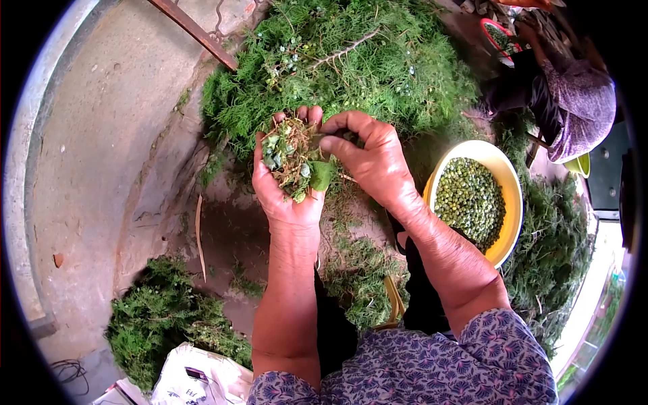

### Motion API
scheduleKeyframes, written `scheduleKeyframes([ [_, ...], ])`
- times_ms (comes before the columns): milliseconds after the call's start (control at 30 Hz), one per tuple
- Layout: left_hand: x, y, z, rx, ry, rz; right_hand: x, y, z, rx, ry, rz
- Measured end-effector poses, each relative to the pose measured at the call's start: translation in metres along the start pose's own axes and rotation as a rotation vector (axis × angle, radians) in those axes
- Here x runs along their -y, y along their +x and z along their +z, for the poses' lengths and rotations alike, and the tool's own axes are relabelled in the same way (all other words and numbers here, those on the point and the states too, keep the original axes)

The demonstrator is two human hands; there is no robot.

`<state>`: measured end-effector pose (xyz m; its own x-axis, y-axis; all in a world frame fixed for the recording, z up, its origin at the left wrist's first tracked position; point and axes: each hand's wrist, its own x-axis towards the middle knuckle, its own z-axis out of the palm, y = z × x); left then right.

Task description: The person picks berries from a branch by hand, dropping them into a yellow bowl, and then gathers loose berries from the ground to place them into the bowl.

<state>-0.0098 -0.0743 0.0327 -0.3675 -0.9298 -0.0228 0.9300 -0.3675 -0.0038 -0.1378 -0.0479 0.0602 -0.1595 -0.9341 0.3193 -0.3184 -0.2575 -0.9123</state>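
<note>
My left hand (290,206) is cupped palm up in the middle of the view, fingers curled at the far side. It holds a handful of plant debris (295,158): dry brown needles and stalks, blue-green cones and a green leaf. At the handful's right edge, my right hand (371,155) has its thumb and forefinger together in a pinch. What lies between those fingertips is too small to make out. Beyond both hands spreads a big heap of green conifer sprigs (344,74) with a bare twig (347,48) on it.
Right of my right forearm stands a yellow bucket (514,209) of small green cones (469,202). Another person (580,101) sits at the upper right near a red-rimmed basin (483,30). More sprigs (165,310) lie lower left beside a white sack (196,378). A bar (196,34) juts in above.
</note>
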Motion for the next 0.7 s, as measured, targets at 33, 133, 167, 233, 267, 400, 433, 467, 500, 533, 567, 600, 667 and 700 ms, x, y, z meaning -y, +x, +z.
scheduleKeyframes([
  [33, -0.001, 0.0, 0.0, -0.003, -0.014, -0.009, 0.003, 0.003, -0.005, 0.063, 0.245, 0.257],
  [133, 0.0, -0.001, 0.001, -0.04, -0.009, 0.018, 0.0, 0.004, -0.008, 0.115, 0.616, 0.536],
  [167, -0.001, -0.001, 0.002, -0.039, -0.009, 0.019, -0.001, 0.005, -0.008, 0.11, 0.69, 0.552],
  [233, -0.001, -0.001, 0.002, 0.001, -0.036, -0.018, -0.001, 0.006, -0.007, 0.096, 0.678, 0.578],
  [267, -0.002, -0.001, 0.001, 0.0, -0.037, -0.017, -0.001, 0.005, -0.006, 0.098, 0.678, 0.578],
  [400, 0.006, -0.002, 0.004, -0.014, 0.022, 0.019, -0.003, -0.001, 0.001, -0.028, 0.446, 0.394],
  [433, 0.008, -0.003, 0.008, -0.045, 0.015, 0.028, 0.002, -0.002, -0.001, -0.036, 0.364, 0.353],
  [467, 0.008, -0.004, 0.01, -0.075, 0.008, 0.036, 0.005, -0.002, -0.002, -0.044, 0.282, 0.309],
  [500, 0.008, -0.004, 0.008, -0.072, 0.008, 0.036, 0.003, -0.003, -0.001, -0.044, 0.282, 0.306],
  [533, 0.007, -0.005, 0.004, -0.031, -0.013, 0.001, -0.001, -0.004, -0.001, -0.011, 0.215, 0.099],
  [567, 0.007, -0.007, 0.001, 0.009, -0.034, -0.035, -0.001, -0.006, -0.001, 0.022, 0.147, -0.107],
  [600, 0.007, -0.011, 0.002, 0.012, -0.033, -0.035, 0.001, -0.007, -0.004, 0.021, 0.147, -0.11],
  [667, 0.007, -0.019, 0.004, -0.017, -0.012, -0.045, 0.007, -0.012, -0.012, 0.147, -0.108, -0.244],
  [700, 0.008, -0.023, 0.004, -0.012, -0.011, -0.046, 0.008, -0.017, -0.013, 0.163, -0.093, -0.221],
])
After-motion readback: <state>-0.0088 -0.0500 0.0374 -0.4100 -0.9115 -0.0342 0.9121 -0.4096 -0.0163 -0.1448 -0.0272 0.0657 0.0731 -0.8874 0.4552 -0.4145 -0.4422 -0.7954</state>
